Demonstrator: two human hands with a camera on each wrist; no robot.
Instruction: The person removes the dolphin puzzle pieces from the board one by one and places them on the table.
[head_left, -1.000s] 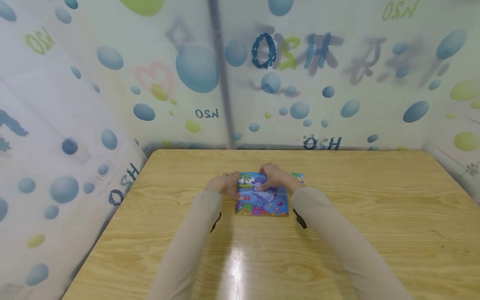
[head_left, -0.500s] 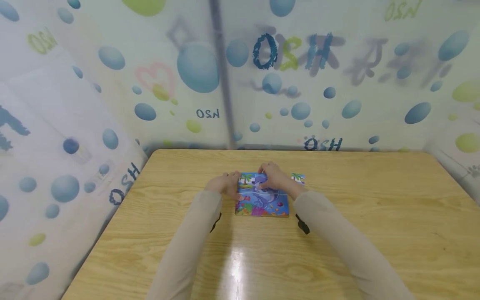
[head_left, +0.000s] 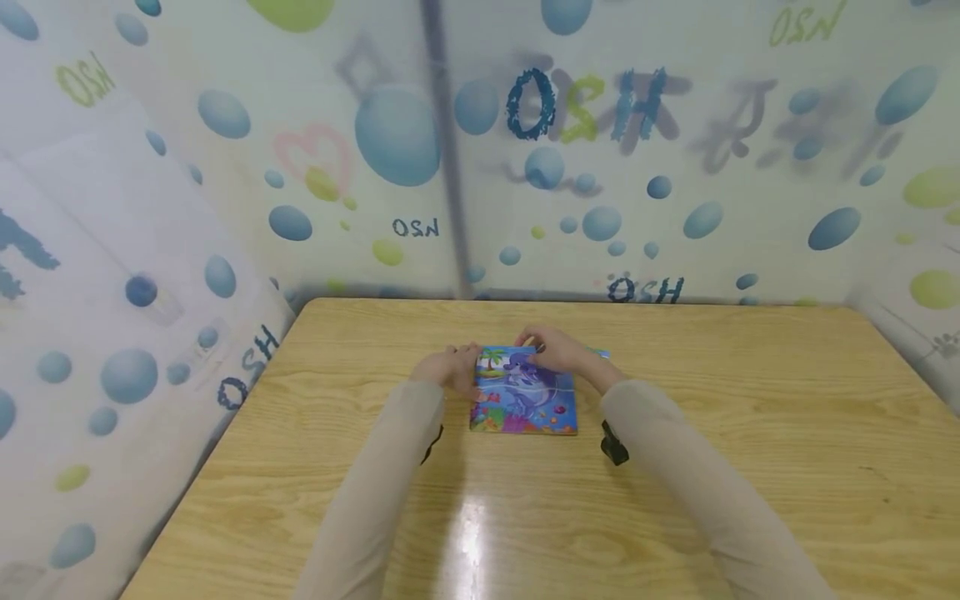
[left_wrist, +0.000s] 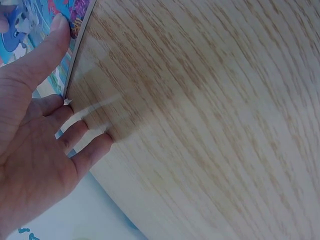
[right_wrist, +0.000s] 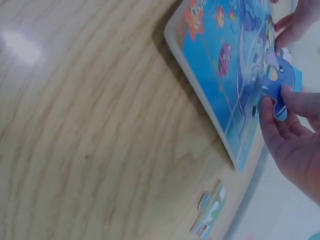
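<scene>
A jigsaw puzzle (head_left: 525,408) with a dolphin and sea picture lies flat on the table. At its left side, my left hand (head_left: 450,368) steadies it. In the left wrist view that hand's thumb (left_wrist: 55,45) rests on the puzzle's face while the other fingers extend loosely past the corner. My right hand (head_left: 558,350) is over the puzzle's upper right part. Seen from the right wrist, it pinches a blue puzzle piece (right_wrist: 286,80) between thumb and fingers, tilted up from the board. Where the piece meets the board is hard to tell.
Another puzzle piece (right_wrist: 210,210) lies loose on the wooden table (head_left: 675,533), right of the puzzle; the right forearm partly hides it in the head view. A patterned wall (head_left: 660,250) runs along the table's far edge, another along its left.
My right hand has lifted slightly and turned, raising the blue puzzle piece off the upper part of the picture. Its wrist has shifted a little right. The left hand stays put.
</scene>
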